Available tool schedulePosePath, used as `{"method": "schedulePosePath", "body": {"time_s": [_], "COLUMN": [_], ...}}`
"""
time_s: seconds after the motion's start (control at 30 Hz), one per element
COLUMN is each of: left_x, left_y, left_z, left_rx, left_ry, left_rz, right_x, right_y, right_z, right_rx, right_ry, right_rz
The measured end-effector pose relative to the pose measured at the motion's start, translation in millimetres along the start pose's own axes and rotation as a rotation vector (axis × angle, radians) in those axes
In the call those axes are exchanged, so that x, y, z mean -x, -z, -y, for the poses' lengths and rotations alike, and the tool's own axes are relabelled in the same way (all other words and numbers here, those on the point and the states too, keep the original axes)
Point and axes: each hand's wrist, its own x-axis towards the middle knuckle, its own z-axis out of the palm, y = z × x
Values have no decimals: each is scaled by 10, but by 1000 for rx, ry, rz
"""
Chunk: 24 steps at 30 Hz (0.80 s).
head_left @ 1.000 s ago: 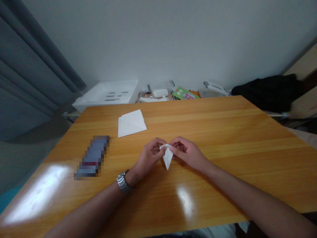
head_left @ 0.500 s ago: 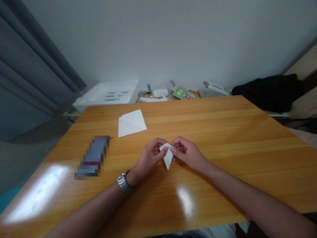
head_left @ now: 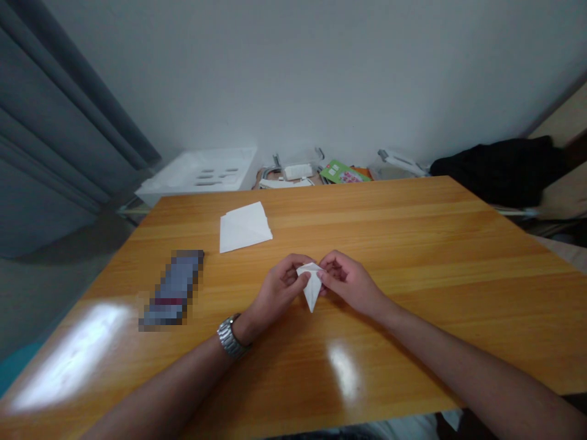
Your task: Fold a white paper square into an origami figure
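A small piece of folded white paper, kite-shaped with its long point toward me, is held between my two hands over the table. My left hand, with a metal watch on the wrist, pinches its left edge, thumb on top. On the right edge, my right hand pinches it the same way, thumb on the upper face. The fingers beneath the paper are partly hidden.
White paper sheets lie on the wooden table beyond my left hand. A pixelated, phone-like dark object is at left. Past the far edge are a white foam tray, a green booklet and black cloth.
Both hands keep their pinch on the folded paper. Its upper flap looks slightly shifted under the thumbs; otherwise the scene is almost the same.
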Motion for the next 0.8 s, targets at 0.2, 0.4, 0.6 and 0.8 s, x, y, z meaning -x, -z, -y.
{"method": "schedulePosePath", "body": {"time_s": [0.2,0.4,0.6,0.8], "left_x": [-3,-11,19,10], "left_y": [22,39,58,34], "left_z": [29,41,-45,-44], "left_rx": [-20,-78,-111,-158], "left_ry": [-30,-37,-31,-20], "left_rz": [-21,-20,-1,-32], "right_x": [-17,-36,-13,-15], "right_y": [2,3,15,7], "right_z": [25,39,95,40], "right_rx": [-32,-41,-53,-2], "right_ry": [21,34,27,38], "right_rz": [-29,-39,-39,-46]}}
